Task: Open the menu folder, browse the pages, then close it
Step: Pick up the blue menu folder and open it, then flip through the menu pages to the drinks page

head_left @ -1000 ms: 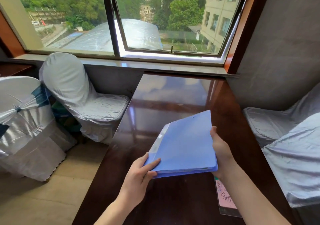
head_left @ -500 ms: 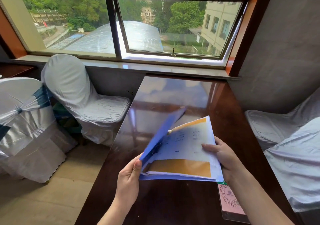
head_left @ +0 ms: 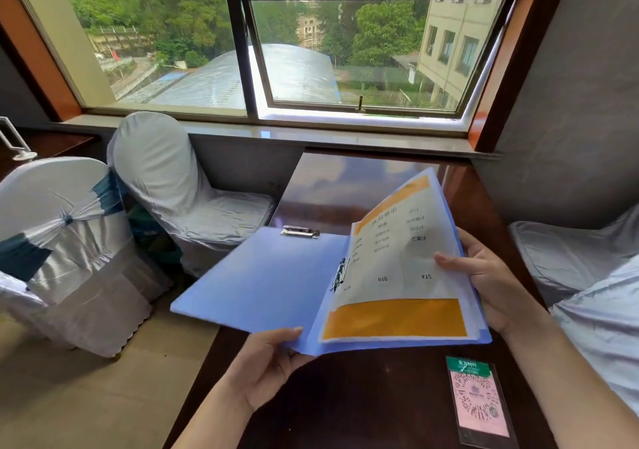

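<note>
The blue menu folder [head_left: 266, 275] lies wide open above the dark wooden table [head_left: 363, 396], its front cover spread flat to the left past the table's edge. A white menu page with orange bands [head_left: 390, 272] faces up on the right half, held by a metal clip at the spine. My left hand [head_left: 266, 365] grips the folder's near edge by the spine, thumb on top. My right hand [head_left: 491, 282] holds the folder's right edge, with its thumb resting on the page.
A pink QR-code card [head_left: 479, 403] in a clear sleeve lies on the table near the right front. Two white-covered chairs [head_left: 166, 185] stand left of the table, another covered chair [head_left: 587, 275] on the right. A window sill [head_left: 311, 137] runs behind.
The folder went from closed to fully open: my left hand swung the front cover over to the left. My right hand shifted so its thumb rests on the exposed page.
</note>
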